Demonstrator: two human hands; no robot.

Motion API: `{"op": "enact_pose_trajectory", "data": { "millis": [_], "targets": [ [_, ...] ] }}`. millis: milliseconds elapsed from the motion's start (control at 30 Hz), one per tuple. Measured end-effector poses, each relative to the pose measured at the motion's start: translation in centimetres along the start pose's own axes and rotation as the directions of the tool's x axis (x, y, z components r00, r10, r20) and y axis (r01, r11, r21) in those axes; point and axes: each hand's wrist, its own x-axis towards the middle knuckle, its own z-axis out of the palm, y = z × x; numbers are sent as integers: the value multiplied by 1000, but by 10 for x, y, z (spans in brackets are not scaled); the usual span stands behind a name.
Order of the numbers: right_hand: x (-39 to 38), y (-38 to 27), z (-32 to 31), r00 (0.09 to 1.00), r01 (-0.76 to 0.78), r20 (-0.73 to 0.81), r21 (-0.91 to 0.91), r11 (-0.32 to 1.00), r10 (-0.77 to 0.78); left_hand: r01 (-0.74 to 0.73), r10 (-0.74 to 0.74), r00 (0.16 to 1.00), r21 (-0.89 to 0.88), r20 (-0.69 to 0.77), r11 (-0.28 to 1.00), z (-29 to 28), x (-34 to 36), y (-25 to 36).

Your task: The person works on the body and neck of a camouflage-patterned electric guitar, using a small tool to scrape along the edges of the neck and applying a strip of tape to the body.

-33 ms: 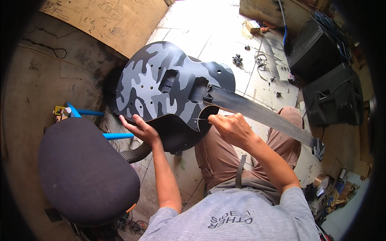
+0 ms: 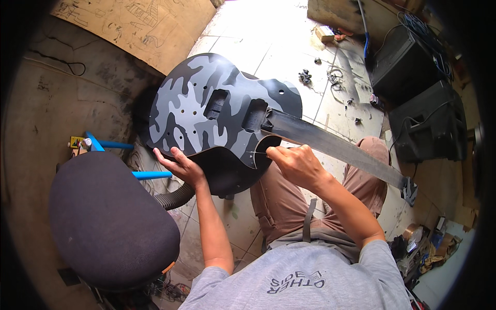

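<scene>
An electric guitar [image 2: 188, 126] in grey-and-black camouflage lies with its neck [image 2: 330, 144] reaching to the lower right, over my knee. Its pickup cavities are bare and no strings are on it. Beneath the body shows a dark rounded support [image 2: 227, 173]. My left hand [image 2: 183, 168] holds the body's near edge, thumb and fingers pressed to its rim. At the pointed horn beside the neck, my right hand [image 2: 297, 163] pinches a thin, needle-like tool [image 2: 260, 152], with its shaft across the horn's edge. Most of that tool is hidden in the fist.
To the left stands a black padded seat [image 2: 113, 222] near blue tubes [image 2: 152, 175]. Black speaker boxes [image 2: 429, 121] stand at the right. Small dark parts [image 2: 305, 77] and loose wire [image 2: 336, 80] lie on the tiled floor [image 2: 258, 31]. A board with drawings [image 2: 139, 31] is at the upper left.
</scene>
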Motion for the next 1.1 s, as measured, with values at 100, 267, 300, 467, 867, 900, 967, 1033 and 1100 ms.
{"op": "enact_pose_trajectory", "data": {
  "millis": [100,267,300,467,867,900,967,1033,1100],
  "targets": [
    [-1,-4,0,997,73,-35,34,997,-72,-24,24,1000,33,5,999,-2,2,-4],
    [-17,-5,-5,995,91,21,114,989,-94,-13,13,1000,52,-4,999,-3,1,0],
    [-18,-5,-5,997,53,43,136,989,-59,-11,11,1000,47,-2,999,-3,0,0],
    [-5,-3,10,996,-63,-54,107,992,69,-2,2,1000,11,2,1000,-2,2,-3],
    [-20,4,11,997,-48,-36,296,954,61,33,-33,999,9,6,999,-1,0,11],
    [-20,2,12,991,-79,-76,315,946,108,47,-47,999,-4,5,999,-1,-1,12],
    [-12,-8,14,967,-130,-157,365,922,199,10,-10,1000,7,-1,1000,-2,1,6],
    [-8,-20,20,922,-170,-234,470,866,307,10,-10,1000,4,-2,1000,-1,2,6],
    [-4,-26,22,880,-184,-301,497,848,368,47,-47,999,-10,4,999,0,0,13]
  ]
}}
